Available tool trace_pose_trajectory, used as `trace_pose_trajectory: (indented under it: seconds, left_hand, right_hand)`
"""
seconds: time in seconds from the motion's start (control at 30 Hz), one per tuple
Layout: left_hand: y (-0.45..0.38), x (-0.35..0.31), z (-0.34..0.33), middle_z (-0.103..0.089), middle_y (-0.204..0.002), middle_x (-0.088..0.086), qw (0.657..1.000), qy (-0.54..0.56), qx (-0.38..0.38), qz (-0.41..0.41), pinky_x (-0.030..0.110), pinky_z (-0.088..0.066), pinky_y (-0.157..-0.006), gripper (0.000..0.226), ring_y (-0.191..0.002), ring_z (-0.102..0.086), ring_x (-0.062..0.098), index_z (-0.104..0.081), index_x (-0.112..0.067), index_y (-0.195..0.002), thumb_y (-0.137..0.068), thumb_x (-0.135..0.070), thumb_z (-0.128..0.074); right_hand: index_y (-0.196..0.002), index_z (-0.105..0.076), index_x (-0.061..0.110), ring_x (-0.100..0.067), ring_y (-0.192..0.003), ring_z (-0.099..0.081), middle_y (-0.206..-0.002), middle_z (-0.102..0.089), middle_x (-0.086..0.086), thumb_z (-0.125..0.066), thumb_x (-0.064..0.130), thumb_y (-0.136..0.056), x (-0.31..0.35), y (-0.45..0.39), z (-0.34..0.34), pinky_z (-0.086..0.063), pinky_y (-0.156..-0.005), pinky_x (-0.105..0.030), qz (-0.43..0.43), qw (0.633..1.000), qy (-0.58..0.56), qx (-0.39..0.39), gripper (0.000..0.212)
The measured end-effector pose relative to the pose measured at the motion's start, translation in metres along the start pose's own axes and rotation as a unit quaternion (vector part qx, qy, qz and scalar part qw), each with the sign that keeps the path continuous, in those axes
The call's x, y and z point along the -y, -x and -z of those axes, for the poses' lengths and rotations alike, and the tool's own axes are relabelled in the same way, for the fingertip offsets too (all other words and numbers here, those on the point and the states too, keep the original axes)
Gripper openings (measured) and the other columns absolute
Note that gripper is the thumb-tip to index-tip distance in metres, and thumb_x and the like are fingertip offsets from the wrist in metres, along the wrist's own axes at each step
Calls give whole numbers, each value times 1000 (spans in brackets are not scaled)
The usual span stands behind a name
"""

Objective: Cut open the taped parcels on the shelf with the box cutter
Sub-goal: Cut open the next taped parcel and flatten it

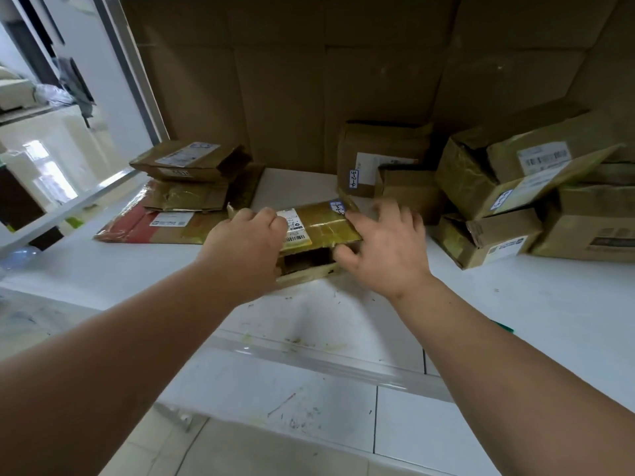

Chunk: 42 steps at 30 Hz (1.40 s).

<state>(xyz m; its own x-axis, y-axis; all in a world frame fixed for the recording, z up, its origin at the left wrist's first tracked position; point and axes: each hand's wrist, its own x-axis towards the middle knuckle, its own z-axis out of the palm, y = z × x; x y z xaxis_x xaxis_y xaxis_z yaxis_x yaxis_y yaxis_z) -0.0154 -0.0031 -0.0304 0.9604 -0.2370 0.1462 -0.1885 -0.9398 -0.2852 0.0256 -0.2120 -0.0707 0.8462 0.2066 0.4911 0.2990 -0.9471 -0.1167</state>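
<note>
A small taped cardboard parcel [319, 225] lies in the middle of the white shelf [515, 304], its near end torn open and dark inside. My left hand [245, 247] grips the parcel's left side with curled fingers. My right hand [385, 245] lies on its right end with fingers spread, thumb at the open near edge. No box cutter shows in either hand. A green object [502, 326] peeks out beside my right forearm; I cannot tell what it is.
A stack of flat parcels [185, 194] sits at the left, the bottom one red. Opened boxes [508, 187] crowd the right side, and a box labelled 3-2-4 [374, 156] stands behind. Cardboard lines the shelf's back wall.
</note>
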Motion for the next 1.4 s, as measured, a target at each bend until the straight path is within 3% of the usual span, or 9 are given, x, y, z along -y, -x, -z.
trace_pose_trajectory:
  seconds: [0.13,0.27,0.47,0.57,0.7,0.97,1.1,1.2,1.4]
  left_hand:
    - [-8,10,7,-61,-106,-5,996,84,-3,2,34,-55,-77,39,-87,-58,13,-62,-27,-116,-95,-55,-42]
    - [-19,29,13,-62,-79,-8,983,169,59,43,29,-50,-61,44,-72,-58,9,-67,-31,-99,-92,-65,-41]
    - [-23,31,6,-64,-71,-3,956,271,77,82,27,-45,-55,39,-69,-60,12,-62,-37,-76,-86,-70,-45]
    - [-24,28,7,-64,-74,1,942,312,68,100,29,-47,-59,44,-71,-61,16,-64,-30,-79,-87,-70,-45]
    - [-24,28,10,-64,-78,-1,940,317,67,102,30,-46,-60,42,-75,-60,15,-62,-30,-82,-90,-67,-44]
    - [-23,27,8,-62,-79,-5,943,309,59,106,28,-42,-56,39,-75,-58,10,-59,-33,-85,-90,-68,-43]
    - [-26,22,9,-62,-79,-5,942,313,52,105,27,-41,-55,39,-75,-58,10,-61,-34,-89,-90,-68,-43]
    - [-29,14,9,-63,-79,-4,943,316,40,97,28,-44,-56,41,-74,-59,11,-64,-31,-91,-89,-68,-46]
    - [-35,-7,4,-59,-78,-12,936,335,-4,104,20,-38,-51,39,-70,-57,7,-63,-33,-100,-83,-67,-55]
  right_hand:
    - [-122,-65,27,-24,-116,-51,-126,-56,0,-40,53,-76,-6,-4,6,-31,-109,-51,-6,990,-132,41,58]
    - [-144,-39,29,-7,-104,-48,-121,-47,13,-71,49,-79,-21,-6,2,-41,-84,-28,-198,903,-382,19,75]
    - [-145,-30,28,-19,-115,-54,-126,-50,8,-83,52,-67,-13,6,-13,-49,-90,-34,-263,882,-386,65,96]
    - [-142,-27,29,-24,-125,-50,-142,-45,2,-85,53,-63,3,8,-19,-46,-100,-38,-275,883,-377,51,101]
    - [-138,-23,27,-28,-120,-52,-137,-42,-1,-82,62,-61,25,6,-24,-46,-100,-49,-290,911,-292,35,103]
    - [-129,-36,20,-25,-106,-57,-124,-49,-2,-74,39,-76,25,7,-23,-51,-92,-41,-283,898,-334,31,68]
    - [-113,-56,25,-20,-97,-61,-101,-63,6,-58,15,-87,7,15,-20,-51,-76,-30,-301,821,-485,28,28]
    - [-95,-67,24,-29,-100,-65,-97,-72,-4,-52,12,-89,-6,17,-18,-54,-90,-44,-374,715,-589,32,20]
    - [-109,-64,18,-31,-102,-68,-96,-76,-6,-55,24,-98,-27,20,-17,-55,-90,-50,-438,539,-718,36,15]
